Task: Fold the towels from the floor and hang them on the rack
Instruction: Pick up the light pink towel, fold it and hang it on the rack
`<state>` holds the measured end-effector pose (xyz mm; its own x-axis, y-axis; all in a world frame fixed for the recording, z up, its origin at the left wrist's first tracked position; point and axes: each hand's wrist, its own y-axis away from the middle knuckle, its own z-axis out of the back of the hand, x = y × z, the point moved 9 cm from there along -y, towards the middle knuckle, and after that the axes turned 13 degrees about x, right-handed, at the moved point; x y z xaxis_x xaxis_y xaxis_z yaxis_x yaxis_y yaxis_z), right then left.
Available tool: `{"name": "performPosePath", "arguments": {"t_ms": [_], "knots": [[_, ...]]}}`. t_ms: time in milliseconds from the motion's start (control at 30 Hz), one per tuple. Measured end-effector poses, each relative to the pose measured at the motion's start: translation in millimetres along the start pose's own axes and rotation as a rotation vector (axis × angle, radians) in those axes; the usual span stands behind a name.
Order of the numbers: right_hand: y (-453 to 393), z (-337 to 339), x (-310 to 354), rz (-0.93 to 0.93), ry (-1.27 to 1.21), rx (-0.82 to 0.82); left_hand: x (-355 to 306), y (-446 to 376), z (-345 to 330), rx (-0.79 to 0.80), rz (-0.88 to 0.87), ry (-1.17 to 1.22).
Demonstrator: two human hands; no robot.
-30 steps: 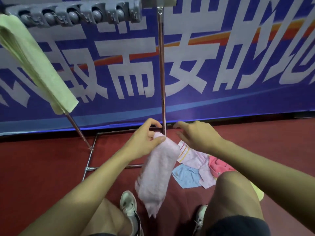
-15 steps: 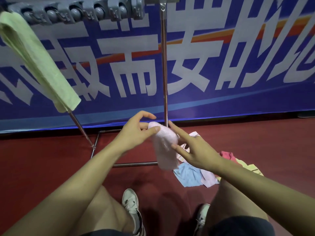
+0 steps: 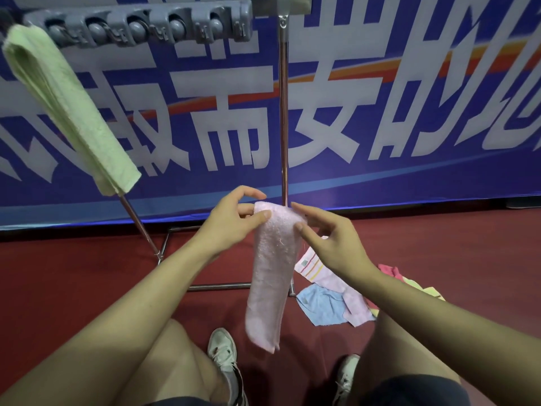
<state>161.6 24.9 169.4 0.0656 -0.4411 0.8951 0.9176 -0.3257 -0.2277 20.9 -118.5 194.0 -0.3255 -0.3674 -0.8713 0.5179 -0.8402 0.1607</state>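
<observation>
Nearest the camera you get bare knees and two white sneakers (image 3: 224,358) on the dark red floor (image 3: 73,273) — the right shoe is mostly hidden behind the leg, and dark shorts are cut off at the bottom edge. Just above that, both forearms reach in to a pink towel (image 3: 270,276) folded into a long narrow strip that hangs straight down in mid-air. The left hand (image 3: 231,221) pinches its top fold, thumb on the near side and fingers curled behind it, so those fingertips are partly hidden by the cloth. The right hand (image 3: 330,238) is up against the towel's right edge with thumb and forefinger touching the fold, the other fingers loose; can't really tell how firm that hold is. Behind the right arm a little pile of towels (image 3: 325,300) lies on the floor — blue, striped pink, red, yellow — half covered by the arm and knee. Farther back stands the metal rack (image 3: 283,112), its base bars partly behind the hanging towel. A folded green towel (image 3: 67,104) hangs at its top left, with a grey clip bar (image 3: 140,27) cut off by the top edge. Behind it all there's a blue banner (image 3: 409,98).
</observation>
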Motion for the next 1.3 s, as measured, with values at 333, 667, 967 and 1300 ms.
{"name": "performPosePath", "arguments": {"t_ms": [333, 667, 967, 1300], "knots": [[-11, 6, 10, -0.121, 0.093, 0.035, -1, 6, 0, -0.017, 0.017, 0.002], [-14, -17, 14, -0.186, -0.146, 0.168, -5, 5, 14, -0.075, 0.081, 0.04], [-31, -11, 32, -0.163, -0.132, 0.079, 4, 16, 20, -0.024, 0.088, -0.062], [-20, 2, 25, -0.222, -0.169, 0.073, -2, 15, 9, -0.046, 0.044, 0.059]]}}
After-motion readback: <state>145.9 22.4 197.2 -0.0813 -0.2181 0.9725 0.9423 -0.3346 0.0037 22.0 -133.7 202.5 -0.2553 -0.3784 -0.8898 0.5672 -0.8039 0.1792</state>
